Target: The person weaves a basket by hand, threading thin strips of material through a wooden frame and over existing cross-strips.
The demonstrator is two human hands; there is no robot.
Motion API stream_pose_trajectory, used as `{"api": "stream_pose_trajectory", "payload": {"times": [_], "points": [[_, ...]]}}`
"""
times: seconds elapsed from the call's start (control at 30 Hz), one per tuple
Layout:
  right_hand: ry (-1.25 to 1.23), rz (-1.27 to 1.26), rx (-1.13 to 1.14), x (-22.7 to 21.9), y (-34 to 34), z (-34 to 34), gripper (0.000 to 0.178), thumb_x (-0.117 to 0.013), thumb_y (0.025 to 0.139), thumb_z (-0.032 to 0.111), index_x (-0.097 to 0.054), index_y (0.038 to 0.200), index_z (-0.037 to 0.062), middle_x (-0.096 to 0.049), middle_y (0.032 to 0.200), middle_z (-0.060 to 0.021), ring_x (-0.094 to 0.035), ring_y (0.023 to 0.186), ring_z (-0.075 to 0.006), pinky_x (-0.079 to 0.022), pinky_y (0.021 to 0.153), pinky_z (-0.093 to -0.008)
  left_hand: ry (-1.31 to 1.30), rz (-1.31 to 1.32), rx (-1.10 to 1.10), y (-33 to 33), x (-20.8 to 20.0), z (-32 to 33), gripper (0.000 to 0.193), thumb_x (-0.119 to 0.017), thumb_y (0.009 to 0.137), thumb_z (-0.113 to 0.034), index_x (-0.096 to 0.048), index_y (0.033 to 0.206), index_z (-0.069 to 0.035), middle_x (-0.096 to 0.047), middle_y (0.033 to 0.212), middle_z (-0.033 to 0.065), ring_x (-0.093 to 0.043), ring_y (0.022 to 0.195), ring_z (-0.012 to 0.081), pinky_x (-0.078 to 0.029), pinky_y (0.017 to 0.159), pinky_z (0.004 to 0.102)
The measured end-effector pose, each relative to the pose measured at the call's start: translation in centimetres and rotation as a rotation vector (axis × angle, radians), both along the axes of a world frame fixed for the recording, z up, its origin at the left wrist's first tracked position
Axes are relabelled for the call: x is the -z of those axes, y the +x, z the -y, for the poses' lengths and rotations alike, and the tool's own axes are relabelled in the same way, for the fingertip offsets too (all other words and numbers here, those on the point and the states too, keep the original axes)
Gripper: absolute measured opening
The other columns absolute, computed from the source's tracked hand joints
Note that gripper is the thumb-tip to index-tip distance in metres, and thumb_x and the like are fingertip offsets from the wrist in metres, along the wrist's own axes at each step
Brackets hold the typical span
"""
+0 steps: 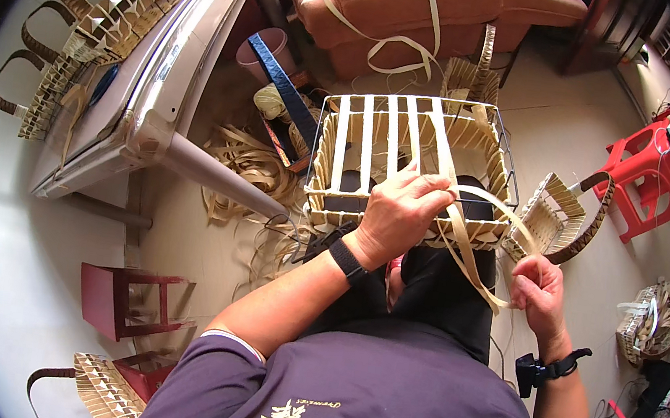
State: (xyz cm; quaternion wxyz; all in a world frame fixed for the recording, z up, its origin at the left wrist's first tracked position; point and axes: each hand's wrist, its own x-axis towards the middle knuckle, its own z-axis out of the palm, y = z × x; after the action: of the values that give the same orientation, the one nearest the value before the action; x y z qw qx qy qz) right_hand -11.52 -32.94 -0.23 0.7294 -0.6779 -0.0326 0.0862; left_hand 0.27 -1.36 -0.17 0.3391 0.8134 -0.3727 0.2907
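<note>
A half-woven basket (334, 154) of pale flat strips sits on a metal wire frame, resting on my lap. Several pale strips run across its open top. My left hand (399, 213) presses on the basket's near rim and pinches a strip there. My right hand (536, 288) is lower right of the basket and grips the loose ends of long pale strips (476, 266) that trail from the rim. A black band is on each wrist.
A small woven basket with a brown handle (558, 221) lies right of the frame. Loose strips (252, 164) litter the floor. A table (156, 92) carries woven bags at left. A brown sofa (412, 8) is behind; red stools (640, 173) stand at right, a small red stool (132, 301) at left.
</note>
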Motion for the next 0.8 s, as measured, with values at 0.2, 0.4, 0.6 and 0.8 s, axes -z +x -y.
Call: {"api": "stream_pose_trajectory", "payload": {"times": [0.2,0.4,0.6,0.8], "points": [[-0.183,-0.126,-0.089,-0.1,2.3,-2.8,0.019,-0.074,0.102,0.008,-0.076,0.12,0.0022,-0.069,0.086,0.0045,-0.053,0.06,-0.0021,-0.041,0.056,-0.0219,0.02,-0.052,0.004,-0.2,0.3,0.2,0.011,-0.075,0.095,-0.011,-0.079,0.105,-0.013,-0.08,0.108,0.0026,-0.076,0.096,0.0282,-0.059,0.109,0.0506],[-0.556,-0.108,-0.036,3.8,1.0,1.4,0.016,-0.075,0.091,0.005,-0.075,0.106,-0.0015,-0.067,0.075,0.0008,-0.062,0.067,-0.0077,-0.052,0.063,-0.0285,0.009,-0.018,-0.023,-0.1,0.4,0.0,0.016,-0.071,0.094,-0.01,-0.079,0.107,-0.013,-0.08,0.109,0.0029,-0.076,0.097,0.0268,-0.058,0.111,0.05],[-0.806,-0.237,0.312,14.5,-9.0,9.8,0.01,-0.067,0.09,0.008,-0.074,0.092,0.0017,-0.069,0.077,-0.0018,-0.065,0.068,-0.0132,-0.054,0.065,-0.0321,-0.017,-0.012,-0.023,0.0,0.5,0.5,0.02,-0.07,0.092,-0.008,-0.079,0.109,-0.014,-0.079,0.108,0.003,-0.075,0.095,0.0263,-0.058,0.111,0.0512],[-0.63,-0.625,0.278,17.3,-15.1,10.6,0.038,-0.086,0.095,0.034,-0.079,0.104,-0.0022,-0.075,0.083,-0.0059,-0.071,0.076,-0.0127,-0.057,0.064,-0.0328,0.022,-0.011,-0.009,0.1,0.1,0.9,0.017,-0.076,0.092,-0.008,-0.081,0.107,-0.014,-0.081,0.106,0.004,-0.078,0.095,0.0296,-0.062,0.105,0.0494]]}}
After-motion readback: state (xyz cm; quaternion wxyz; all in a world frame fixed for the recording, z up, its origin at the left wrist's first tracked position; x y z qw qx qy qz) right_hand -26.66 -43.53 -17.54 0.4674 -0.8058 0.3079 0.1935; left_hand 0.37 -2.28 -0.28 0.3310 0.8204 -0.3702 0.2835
